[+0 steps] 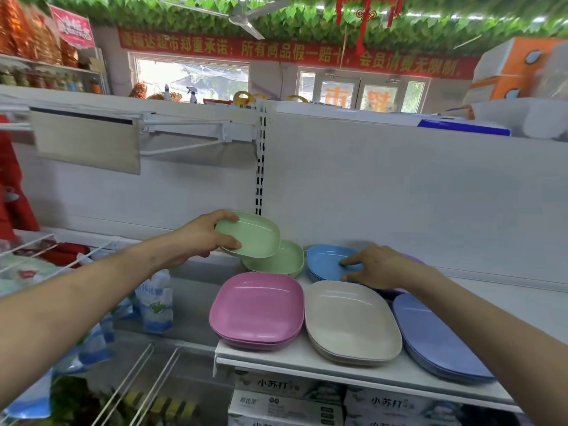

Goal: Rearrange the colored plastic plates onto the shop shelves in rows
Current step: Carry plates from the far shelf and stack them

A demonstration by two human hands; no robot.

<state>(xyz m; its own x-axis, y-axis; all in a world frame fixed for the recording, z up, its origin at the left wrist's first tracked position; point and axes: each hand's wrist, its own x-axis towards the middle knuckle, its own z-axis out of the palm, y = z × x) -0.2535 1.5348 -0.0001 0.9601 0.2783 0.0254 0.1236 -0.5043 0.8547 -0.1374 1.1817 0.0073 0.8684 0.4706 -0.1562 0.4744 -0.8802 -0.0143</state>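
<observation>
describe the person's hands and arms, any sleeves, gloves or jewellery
The left hand and right hand are both bare, with no gloves, rings, watch or bracelet visible. No sleeve shows anywhere up to the picture's edge.

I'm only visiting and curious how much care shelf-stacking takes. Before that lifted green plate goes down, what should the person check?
1. Grip on the green plate: ok, the left hand holds its left edge.
2. Green stack underneath: ok, it lies flat at the back of the shelf.
3. Held plate clear of that stack: cannot tell, their edges overlap in view.
4. Right hand out of the way: ok, it rests on the blue stack alongside.
5. Front row: ok, the pink stack, beige stack and purple stack sit side by side.
6. Spot behind the right hand: cannot tell, hidden.
</observation>
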